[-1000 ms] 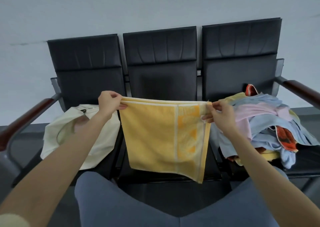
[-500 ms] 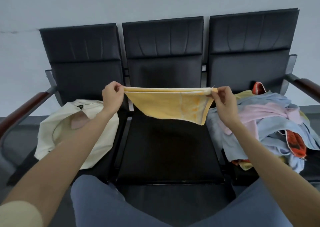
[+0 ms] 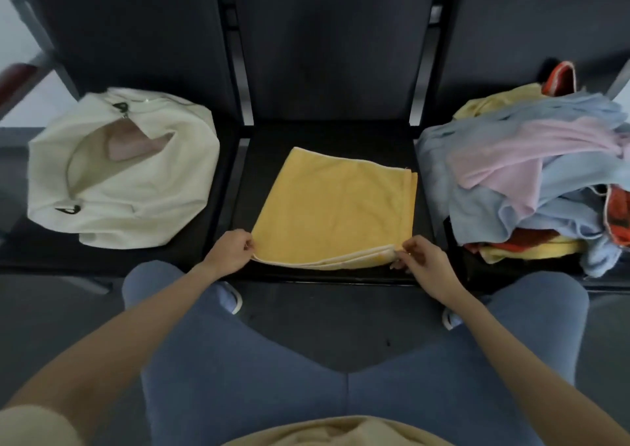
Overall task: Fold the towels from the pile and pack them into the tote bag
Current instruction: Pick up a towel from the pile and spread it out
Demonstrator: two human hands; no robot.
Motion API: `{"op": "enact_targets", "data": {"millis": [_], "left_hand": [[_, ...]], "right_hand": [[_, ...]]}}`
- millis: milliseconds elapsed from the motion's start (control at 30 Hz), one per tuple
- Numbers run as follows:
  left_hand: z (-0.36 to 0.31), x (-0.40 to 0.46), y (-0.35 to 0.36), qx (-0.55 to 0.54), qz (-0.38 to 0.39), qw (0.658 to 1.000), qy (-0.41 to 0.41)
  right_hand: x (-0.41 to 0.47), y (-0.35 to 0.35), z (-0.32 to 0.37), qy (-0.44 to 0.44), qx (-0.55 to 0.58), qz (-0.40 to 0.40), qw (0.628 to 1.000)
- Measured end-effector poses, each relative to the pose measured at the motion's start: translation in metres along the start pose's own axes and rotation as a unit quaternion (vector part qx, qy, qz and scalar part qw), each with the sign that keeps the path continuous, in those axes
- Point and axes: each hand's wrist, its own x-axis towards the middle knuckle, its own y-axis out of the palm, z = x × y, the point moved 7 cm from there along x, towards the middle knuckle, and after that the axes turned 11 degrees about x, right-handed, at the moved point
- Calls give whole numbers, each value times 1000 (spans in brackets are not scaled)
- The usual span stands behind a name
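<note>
A yellow towel (image 3: 335, 207) lies folded flat on the middle seat (image 3: 327, 135) of a black bench. My left hand (image 3: 230, 251) pinches its near left corner. My right hand (image 3: 421, 263) pinches its near right corner at the seat's front edge. A cream tote bag (image 3: 136, 186) sits on the left seat, its mouth open and something pink inside. The pile of towels (image 3: 531, 176), blue, pink, yellow and red, is heaped on the right seat.
The black backrests (image 3: 327, 36) rise behind the seats. A dark red armrest (image 3: 13, 79) shows at the far left. My knees in blue trousers (image 3: 238, 360) are spread below the bench, with dark floor between them.
Both hands lowered the yellow towel from the air onto the middle seat, where it now lies flat. The view tilted down toward the seats.
</note>
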Motion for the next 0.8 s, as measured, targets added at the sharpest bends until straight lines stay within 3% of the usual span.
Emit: {"op": "enact_targets", "data": {"millis": [100,167,267,400,567,667,800], "left_hand": [[-11,-11,0,176,-3,984,15],[-34,-16,-7,220,-35,974,30],[-94,-27,6,102,19,984,148],[-181,-34,29,16,69,960,269],[-231,-20,44,-86,42,956,276],[-238,-15,53,-89,33,954,285],[-240,-13,52,-63,41,957,281]], "right_hand": [[-6,3,-2,3,-11,10,1000],[-4,0,1,-17,-36,-9,999],[-1,-3,8,-55,-58,-23,997],[3,-7,12,-52,-31,-4,998],[9,-5,22,-27,-16,81,996],[37,-11,20,1,-46,134,990],[122,-41,-13,57,-99,-26,993]]}}
